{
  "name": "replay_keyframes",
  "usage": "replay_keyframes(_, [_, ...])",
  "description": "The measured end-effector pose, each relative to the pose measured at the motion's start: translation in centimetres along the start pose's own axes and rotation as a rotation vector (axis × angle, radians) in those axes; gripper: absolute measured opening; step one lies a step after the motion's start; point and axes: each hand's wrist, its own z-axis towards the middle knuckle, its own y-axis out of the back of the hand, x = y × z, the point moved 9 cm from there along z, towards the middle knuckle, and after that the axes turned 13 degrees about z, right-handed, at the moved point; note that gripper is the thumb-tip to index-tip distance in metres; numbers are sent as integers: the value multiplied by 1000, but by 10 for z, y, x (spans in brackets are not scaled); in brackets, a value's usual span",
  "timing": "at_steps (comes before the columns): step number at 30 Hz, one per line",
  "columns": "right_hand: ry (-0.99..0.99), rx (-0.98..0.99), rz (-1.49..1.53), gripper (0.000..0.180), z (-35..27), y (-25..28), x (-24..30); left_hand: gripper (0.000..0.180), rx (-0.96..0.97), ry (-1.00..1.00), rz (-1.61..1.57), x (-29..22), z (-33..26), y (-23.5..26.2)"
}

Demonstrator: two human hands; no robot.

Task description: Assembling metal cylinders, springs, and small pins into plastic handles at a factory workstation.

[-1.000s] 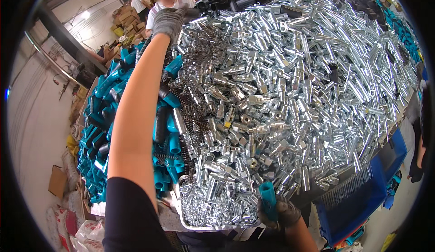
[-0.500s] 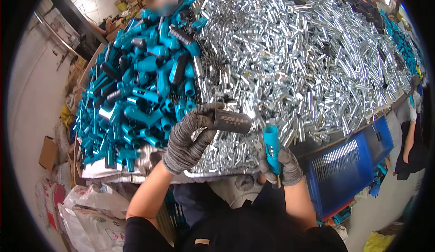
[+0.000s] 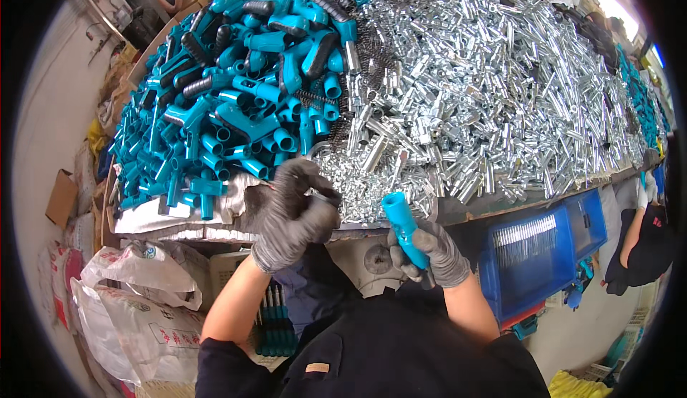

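Observation:
My right hand [image 3: 442,253], in a grey glove, grips a teal tubular tool housing [image 3: 402,219]. Its open round end points up and leans left; a dark piece shows at the lower end. To the left, my gloved left hand [image 3: 292,212] is raised before the table edge with thumb and fingers curled together. Whatever lies within them is hidden. Beyond that hand rises a heap of teal and black pistol-shaped housings [image 3: 247,123]. Small shiny metal parts [image 3: 372,194] lie between the hands, at the front of a large heap of metal rods and sleeves [image 3: 494,97].
Blue plastic bins [image 3: 529,291] stand below the table at right, one with a row of metal rods. White sacks [image 3: 136,319] are at lower left, beside a crate of teal-handled pieces [image 3: 275,333]. Another person's arm [image 3: 633,237] shows at far right.
The black sleeve with pale print that my left hand held out is out of sight; that hand's fingers have curled in. The teal housing leans further left. The view has tipped downward.

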Motion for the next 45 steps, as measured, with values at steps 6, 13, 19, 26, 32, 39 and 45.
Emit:
replay_keyframes(6, [-159,137,-297,65,13,-27,-31,28,593,-57,557,4,-13,-18])
replay_keyframes(13, [-131,39,-207,65,26,-27,-34,32,265,-140,1136,-15,13,-42])
replay_keyframes(19, [529,-99,-238,74,40,-3,-8,38,161,38,1353,-8,32,-62])
replay_keyframes(26, [375,-437,-419,60,34,32,29,20,-130,-330,1812,-27,153,24])
replay_keyframes(32, [258,-411,-197,54,31,32,21,22,-89,-560,1982,-13,173,55])
replay_keyframes(39, [342,-418,-396,54,26,46,34,17,113,-484,1068,-62,115,13])
replay_keyframes(45, [307,-77,-1099,66,30,-14,34,21,731,-238,1108,-15,51,-47])
